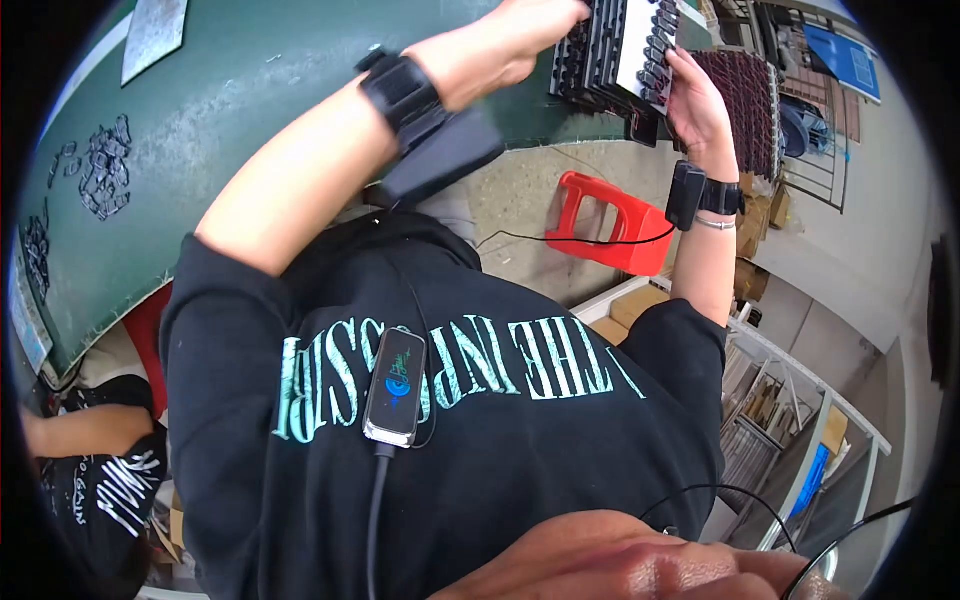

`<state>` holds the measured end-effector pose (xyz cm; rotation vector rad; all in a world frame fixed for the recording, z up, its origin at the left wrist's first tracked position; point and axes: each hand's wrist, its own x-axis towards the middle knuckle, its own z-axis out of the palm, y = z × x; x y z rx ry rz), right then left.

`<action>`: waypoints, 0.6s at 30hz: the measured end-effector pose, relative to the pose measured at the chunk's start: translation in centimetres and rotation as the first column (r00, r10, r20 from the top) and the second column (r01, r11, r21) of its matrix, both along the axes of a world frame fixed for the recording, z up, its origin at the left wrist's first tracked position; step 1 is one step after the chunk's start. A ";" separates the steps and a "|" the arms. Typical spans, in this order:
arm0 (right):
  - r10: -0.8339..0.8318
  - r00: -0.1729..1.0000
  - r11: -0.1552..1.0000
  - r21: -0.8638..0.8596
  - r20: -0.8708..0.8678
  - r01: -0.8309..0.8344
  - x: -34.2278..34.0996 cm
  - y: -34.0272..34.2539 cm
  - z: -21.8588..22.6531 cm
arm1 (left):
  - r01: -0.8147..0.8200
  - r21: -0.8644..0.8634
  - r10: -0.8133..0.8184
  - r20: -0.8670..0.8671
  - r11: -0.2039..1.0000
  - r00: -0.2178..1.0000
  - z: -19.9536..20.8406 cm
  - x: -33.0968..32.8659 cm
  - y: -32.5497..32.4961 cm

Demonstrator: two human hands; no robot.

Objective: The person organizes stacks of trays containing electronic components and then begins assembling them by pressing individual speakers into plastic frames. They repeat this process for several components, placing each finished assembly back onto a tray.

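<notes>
At the top of the head view, a stack of black strips or plates (pixel 605 50) stands with a white face toward the right. Small dark clip-like parts (pixel 657 50) run in a row along that face. My right hand (pixel 702 108) is closed round the stack's right side, fingers against the small parts. My left hand (pixel 515 40) reaches the stack's left edge with fingers curled together; its fingertips lie near the picture's top edge, and what they pinch cannot be made out. Both wrists wear black straps with box-shaped devices.
A green tabletop (pixel 240 110) carries a pile of small black pieces (pixel 105 170) and a metal sheet (pixel 155 40). Right of my right hand is a dark red-and-black layered stack (pixel 742 110). A red stool (pixel 612 225) stands below the table edge. Another person's arm (pixel 95 430) shows lower left.
</notes>
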<state>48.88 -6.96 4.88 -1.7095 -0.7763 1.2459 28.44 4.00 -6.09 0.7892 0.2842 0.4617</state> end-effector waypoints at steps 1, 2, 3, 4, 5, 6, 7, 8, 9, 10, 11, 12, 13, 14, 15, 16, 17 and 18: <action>-0.010 0.999 1.000 -0.004 -0.034 0.009 0.2 -0.3 -0.8 | -0.146 0.180 0.174 -0.148 0.973 0.974 -0.6 -1.8 -2.2; -0.026 0.998 1.000 -0.009 -0.058 0.025 0.2 -0.8 -1.2 | -0.248 0.370 0.353 -0.250 0.895 0.902 -0.9 -3.7 -4.4; -0.022 0.998 1.000 -0.019 -0.051 0.021 0.3 -1.0 -1.5 | -0.108 0.514 0.291 -0.290 0.851 0.912 -0.8 -5.5 -6.0; -0.048 0.998 0.999 -0.001 -0.040 0.048 0.8 -1.2 -1.5 | 0.034 0.638 0.239 -0.337 0.770 0.911 -0.5 -6.9 -7.2; -0.071 0.997 0.997 0.018 -0.029 0.072 0.9 -1.3 -1.4 | 0.022 0.632 0.244 -0.331 0.774 0.912 -0.8 -7.6 -8.5; -0.096 0.995 0.995 0.038 -0.016 0.096 1.1 -1.3 -1.4 | 0.132 0.866 0.337 -0.322 0.482 0.885 -1.6 -7.8 -10.1; -0.088 0.996 0.996 0.031 -0.007 0.088 0.8 -1.4 -1.4 | 0.252 0.960 0.423 -0.281 0.124 0.862 -2.5 -7.9 -11.4; -0.125 0.992 0.991 0.054 0.006 0.124 0.2 -1.6 -0.9 | 0.237 0.963 0.427 -0.270 0.132 0.863 -3.1 -7.7 -12.0; -0.162 0.987 0.984 0.079 0.020 0.160 -0.4 -1.9 -0.4 | 0.222 0.973 0.457 -0.225 0.061 0.860 -3.5 -7.4 -12.6; -0.200 0.979 0.975 0.106 0.035 0.195 -0.7 -2.4 0.2 | 0.207 0.978 0.485 -0.176 -0.010 0.857 -3.8 -6.9 -13.0; -0.195 0.979 0.977 0.103 0.054 0.189 -1.0 -3.1 0.6 | 0.194 0.978 0.510 -0.127 -0.080 0.851 -3.7 -6.6 -13.3; -0.251 0.964 0.964 0.116 0.083 0.241 -1.2 -4.2 0.8 | 0.176 0.982 0.513 -0.115 -0.073 0.851 -3.8 -6.5 -13.6; -0.307 0.945 0.947 0.131 0.108 0.293 -1.3 -5.5 0.8 | 0.202 0.972 0.509 -0.116 -0.118 0.853 -3.7 -6.5 -14.0; -0.355 0.925 0.932 0.131 0.134 0.338 -1.1 -5.9 0.3 | 0.234 0.961 0.508 -0.130 -0.146 0.851 -4.1 -6.6 -14.1; -0.344 0.927 0.937 0.112 0.150 0.330 -0.7 -6.2 -0.4 | 0.266 0.948 0.507 -0.146 -0.173 0.850 -4.4 -6.5 -14.1; -0.342 0.931 0.937 0.113 0.124 0.329 -0.1 -6.7 -0.8 | 0.262 0.951 0.516 -0.145 -0.162 0.844 -4.4 -6.4 -14.3; -0.359 0.928 0.930 0.120 0.105 0.346 0.1 -7.7 -0.8 | 0.281 0.938 0.534 -0.135 -0.203 0.835 -4.2 -6.3 -14.3; -0.374 0.923 0.923 0.126 0.085 0.363 0.3 -8.7 -0.8 | 0.302 0.922 0.552 -0.125 -0.242 0.824 -4.0 -6.3 -14.4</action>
